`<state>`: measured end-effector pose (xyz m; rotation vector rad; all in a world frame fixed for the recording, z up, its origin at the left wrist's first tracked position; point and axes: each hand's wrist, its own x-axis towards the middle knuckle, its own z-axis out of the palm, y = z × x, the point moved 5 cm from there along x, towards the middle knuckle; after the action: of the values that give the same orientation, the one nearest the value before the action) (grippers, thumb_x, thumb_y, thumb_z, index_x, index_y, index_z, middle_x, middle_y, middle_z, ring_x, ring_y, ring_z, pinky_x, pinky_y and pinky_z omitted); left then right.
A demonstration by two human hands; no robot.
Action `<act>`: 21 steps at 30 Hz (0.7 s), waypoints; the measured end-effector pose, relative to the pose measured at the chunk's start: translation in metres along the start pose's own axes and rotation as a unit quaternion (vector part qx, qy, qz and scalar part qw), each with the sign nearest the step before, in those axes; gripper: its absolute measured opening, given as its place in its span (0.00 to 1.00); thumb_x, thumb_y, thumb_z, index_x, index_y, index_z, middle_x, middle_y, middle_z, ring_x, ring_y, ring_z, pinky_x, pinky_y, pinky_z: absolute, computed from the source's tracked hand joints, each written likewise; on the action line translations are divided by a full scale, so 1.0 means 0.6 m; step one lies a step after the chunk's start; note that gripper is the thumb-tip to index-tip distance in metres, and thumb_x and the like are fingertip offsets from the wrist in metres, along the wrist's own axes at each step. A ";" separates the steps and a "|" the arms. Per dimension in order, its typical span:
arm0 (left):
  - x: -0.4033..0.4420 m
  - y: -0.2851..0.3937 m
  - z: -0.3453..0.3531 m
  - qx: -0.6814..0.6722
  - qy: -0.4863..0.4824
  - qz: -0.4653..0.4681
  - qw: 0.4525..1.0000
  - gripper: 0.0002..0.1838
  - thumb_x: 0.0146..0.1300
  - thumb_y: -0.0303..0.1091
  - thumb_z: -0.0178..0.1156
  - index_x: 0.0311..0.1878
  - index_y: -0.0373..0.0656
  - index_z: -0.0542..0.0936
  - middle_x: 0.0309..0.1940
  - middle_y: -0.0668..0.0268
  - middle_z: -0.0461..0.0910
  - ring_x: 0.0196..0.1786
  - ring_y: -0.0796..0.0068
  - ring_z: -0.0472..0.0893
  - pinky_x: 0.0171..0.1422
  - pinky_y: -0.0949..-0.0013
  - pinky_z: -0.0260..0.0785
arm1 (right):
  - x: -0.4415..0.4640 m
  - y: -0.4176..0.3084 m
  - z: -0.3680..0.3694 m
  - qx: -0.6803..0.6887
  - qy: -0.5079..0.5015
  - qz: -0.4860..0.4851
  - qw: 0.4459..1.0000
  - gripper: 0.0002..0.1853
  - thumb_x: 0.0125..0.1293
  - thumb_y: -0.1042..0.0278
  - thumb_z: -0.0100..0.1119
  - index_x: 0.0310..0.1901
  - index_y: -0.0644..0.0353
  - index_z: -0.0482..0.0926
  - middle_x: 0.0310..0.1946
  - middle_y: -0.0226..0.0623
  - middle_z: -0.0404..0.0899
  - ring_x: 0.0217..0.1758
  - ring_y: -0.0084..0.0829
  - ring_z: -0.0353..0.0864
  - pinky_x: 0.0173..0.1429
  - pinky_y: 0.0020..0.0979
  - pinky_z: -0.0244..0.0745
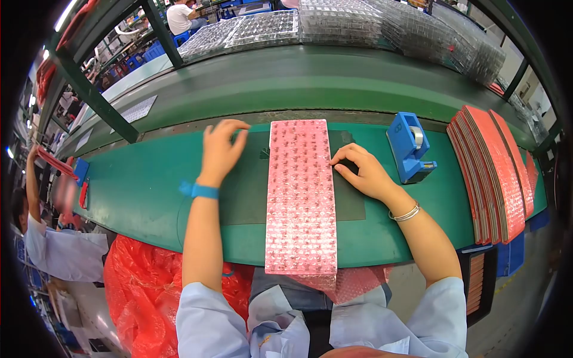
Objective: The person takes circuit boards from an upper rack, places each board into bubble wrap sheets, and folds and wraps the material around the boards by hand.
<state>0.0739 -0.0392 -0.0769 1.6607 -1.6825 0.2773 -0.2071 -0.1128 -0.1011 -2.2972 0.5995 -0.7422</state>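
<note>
A long panel in pink bubble wrap (301, 197) lies lengthwise in front of me, with dark marks showing through the wrap. Its near end reaches the table's front edge, where a loose flap of bubble wrap (358, 284) hangs over my lap. To the left of the panel, my left hand (221, 150) is raised, slightly blurred, thumb and fingers apart and nothing in it. Beside the panel's right edge is my right hand (367, 173), fingers bent, a gap between thumb and forefinger, the forefinger tip at the wrap's edge. A blue tape dispenser (407, 146) stands farther right.
Several red-wrapped panels (486, 173) stand in a row at the right end of the green table (137, 185). Red plastic bags (146, 292) lie below at left. A conveyor belt (256, 80) runs behind, with clear trays (340, 21) beyond. Another person (65, 250) works at left.
</note>
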 end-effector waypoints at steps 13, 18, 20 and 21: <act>-0.047 -0.046 -0.475 0.238 -0.049 -0.166 0.956 0.10 0.62 0.31 0.54 0.43 0.39 0.79 0.36 0.67 0.80 0.39 0.77 0.76 0.47 0.78 0.65 | 0.004 0.011 0.009 -0.003 0.039 -0.016 0.999 0.04 0.57 0.77 0.53 0.35 0.59 0.75 0.33 0.30 0.71 0.34 0.27 0.69 0.41 0.24 0.64; 0.052 -0.130 -0.498 0.299 -0.137 -0.156 0.931 0.13 0.65 0.36 0.52 0.48 0.41 0.78 0.39 0.66 0.80 0.41 0.76 0.77 0.47 0.77 0.67 | -0.002 0.023 0.017 0.007 0.042 -0.006 0.999 0.04 0.58 0.77 0.52 0.35 0.60 0.74 0.34 0.30 0.72 0.35 0.27 0.69 0.42 0.24 0.65; 0.089 -0.174 -0.453 0.324 -0.162 -0.148 0.920 0.13 0.64 0.38 0.54 0.48 0.43 0.78 0.38 0.65 0.80 0.41 0.74 0.78 0.46 0.74 0.69 | 0.001 0.023 0.015 0.005 0.044 -0.007 0.999 0.04 0.58 0.78 0.52 0.35 0.60 0.74 0.35 0.30 0.72 0.35 0.27 0.70 0.43 0.24 0.65; 0.100 -0.209 -0.420 0.330 -0.173 -0.145 0.917 0.13 0.63 0.39 0.55 0.48 0.45 0.78 0.38 0.64 0.80 0.40 0.73 0.78 0.45 0.73 0.70 | 0.001 0.023 0.015 0.006 0.042 -0.003 0.999 0.04 0.58 0.78 0.52 0.35 0.60 0.74 0.35 0.30 0.72 0.35 0.27 0.70 0.43 0.24 0.65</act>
<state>0.2852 0.0546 0.0945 2.5603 -1.6552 0.4608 -0.2040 -0.1186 -0.1162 -2.2671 0.6238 -0.8470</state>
